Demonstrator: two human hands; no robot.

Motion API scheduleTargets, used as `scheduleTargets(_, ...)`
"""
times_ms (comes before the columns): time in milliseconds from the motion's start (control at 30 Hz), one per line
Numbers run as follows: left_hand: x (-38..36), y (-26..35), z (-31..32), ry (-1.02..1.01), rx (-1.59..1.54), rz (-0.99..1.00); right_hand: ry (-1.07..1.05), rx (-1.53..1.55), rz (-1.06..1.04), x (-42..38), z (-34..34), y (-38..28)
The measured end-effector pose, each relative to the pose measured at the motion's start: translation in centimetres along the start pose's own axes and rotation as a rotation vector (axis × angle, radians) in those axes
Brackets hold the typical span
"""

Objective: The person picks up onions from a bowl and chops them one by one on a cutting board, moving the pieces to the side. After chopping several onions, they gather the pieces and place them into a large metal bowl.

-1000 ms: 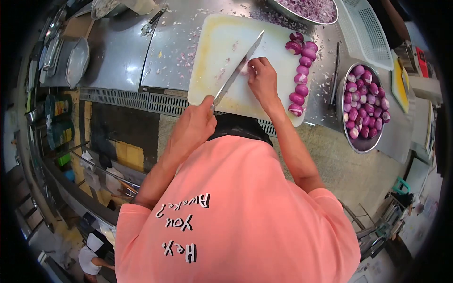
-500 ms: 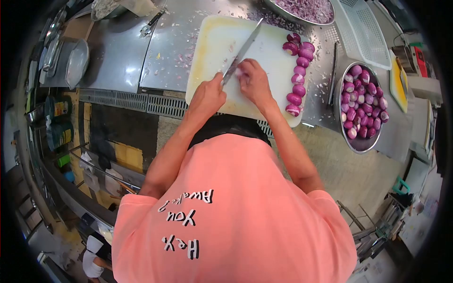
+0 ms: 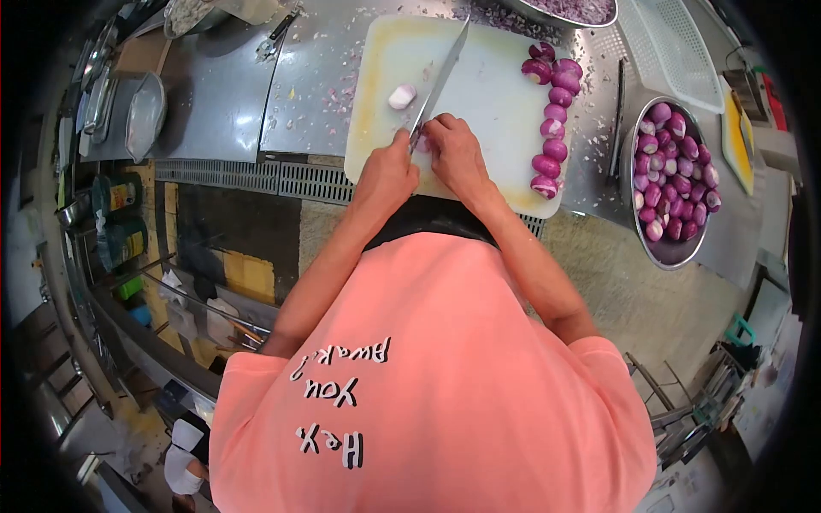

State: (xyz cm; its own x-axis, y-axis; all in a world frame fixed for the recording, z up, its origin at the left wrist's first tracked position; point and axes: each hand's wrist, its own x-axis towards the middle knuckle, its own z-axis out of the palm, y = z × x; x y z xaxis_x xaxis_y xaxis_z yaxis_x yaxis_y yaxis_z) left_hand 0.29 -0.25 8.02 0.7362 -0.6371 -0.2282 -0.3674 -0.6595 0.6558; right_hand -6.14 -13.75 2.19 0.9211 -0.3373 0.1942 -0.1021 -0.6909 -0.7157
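My left hand (image 3: 389,175) is closed round the handle of a long knife (image 3: 446,70), whose blade points up and to the right over the white cutting board (image 3: 487,103). Close beside the blade, my right hand (image 3: 457,152) is closed on a piece of onion (image 3: 423,143), mostly covered by the fingers. A pale onion piece (image 3: 402,97) lies on the board left of the knife. Several purple onions (image 3: 556,113) form a line along the board's right side.
A steel bowl (image 3: 630,184) of purple onions stands at the right. Behind the board is a bowl of chopped onion (image 3: 581,8), with a white perforated basket (image 3: 676,60) beside it. A small knife (image 3: 280,27) lies at the back left. Another person (image 3: 182,462) is at the lower left.
A pale onion piece now shows on the board left of the knife. Both hands remain together at the blade. The view has shifted slightly, moving the board up and right in the picture.
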Motion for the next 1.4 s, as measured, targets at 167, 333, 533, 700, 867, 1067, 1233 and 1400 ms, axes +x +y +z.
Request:
scheduleTargets(167, -0.1, 1.6, -2.2, -0.039, -0.018, -0.001, 0.061, 0.027, -0.039, -0.3, 0.2, 0.6)
scheduleTargets(333, 0.5, 1.0, 0.3, -0.016, 0.001, 0.005, 0.062, 0.039, -0.016, -0.4, 0.5, 0.8)
scheduleTargets(533, -0.6, 1.3, -1.3, -0.082, -0.002, -0.019, 0.134, 0.053, -0.065, -0.6, 0.9, 1.1)
scheduleTargets(700, 0.8, 2.0, -1.2, -0.091, 0.036, 0.012, 0.154, 0.055, -0.074, -0.9, 0.9, 1.4)
scheduleTargets(867, 0.3, 1.0, 0.4, -0.075, 0.060, -0.002, 0.179, 0.063, -0.055, -1.0, 1.1, 1.3)
scheduleTargets(1067, 0.1, 2.7, -1.3, -0.121, 0.054, -0.032, 0.211, 0.077, -0.078, -0.9, 1.0, 1.6)
scheduleTargets(1233, 2.2, 0.3, 1.3, 0.001, -0.022, 0.129, 0.184, 0.061, -0.068, -1.5, 1.0, 2.2)
scheduleTargets(1400, 0.6, -0.3, -3.5, -0.019, -0.161, 0.005, 0.176, -0.101, 0.121, -0.4, 0.7, -1.5)
